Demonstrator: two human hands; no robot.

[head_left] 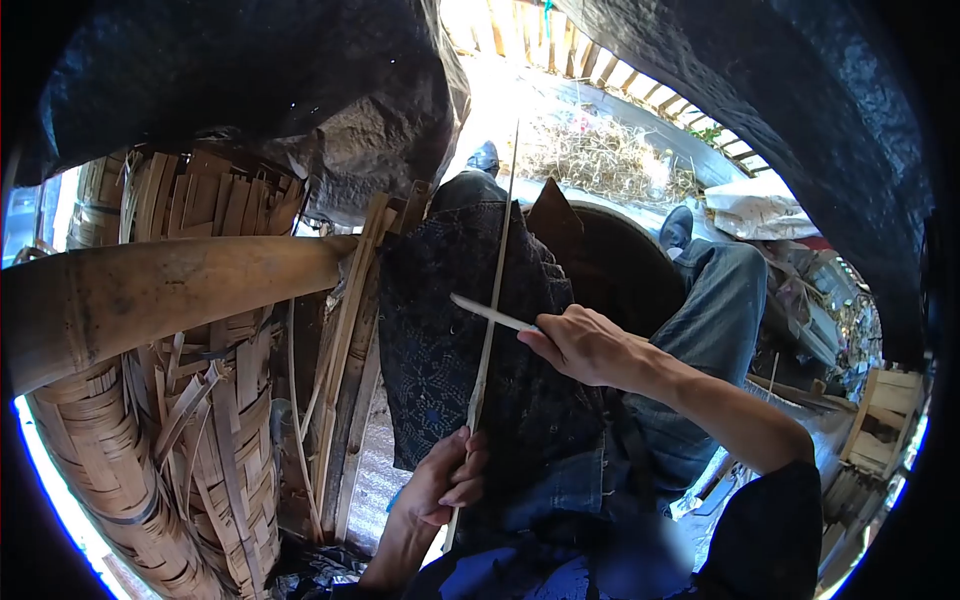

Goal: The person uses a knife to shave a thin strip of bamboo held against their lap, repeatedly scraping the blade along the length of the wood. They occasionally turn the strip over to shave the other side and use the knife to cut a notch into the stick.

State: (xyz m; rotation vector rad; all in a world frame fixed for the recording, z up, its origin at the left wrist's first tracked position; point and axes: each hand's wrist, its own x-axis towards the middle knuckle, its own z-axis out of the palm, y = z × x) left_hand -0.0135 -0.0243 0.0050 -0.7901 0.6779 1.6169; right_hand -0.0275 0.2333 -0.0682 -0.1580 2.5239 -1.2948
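Note:
A long thin bamboo strip point(495, 290) runs up from my lap and narrows toward its far tip. Around its lower end the fingers of my left hand point(447, 475) are wrapped. My right hand point(580, 345) grips a knife point(490, 313), whose handle is mostly hidden in the fist. The blade points left and crosses the strip about halfway along. Under both lies a dark patterned cloth point(435, 360) spread over my left leg.
To the left stand woven bamboo baskets point(90, 450) with split bamboo pieces, crossed by a thick bamboo pole point(180, 295). Dark tarps point(270, 80) hang overhead. Ahead, dry straw point(600, 160) lies before a slatted fence point(580, 50). A wooden crate point(885, 420) sits at right.

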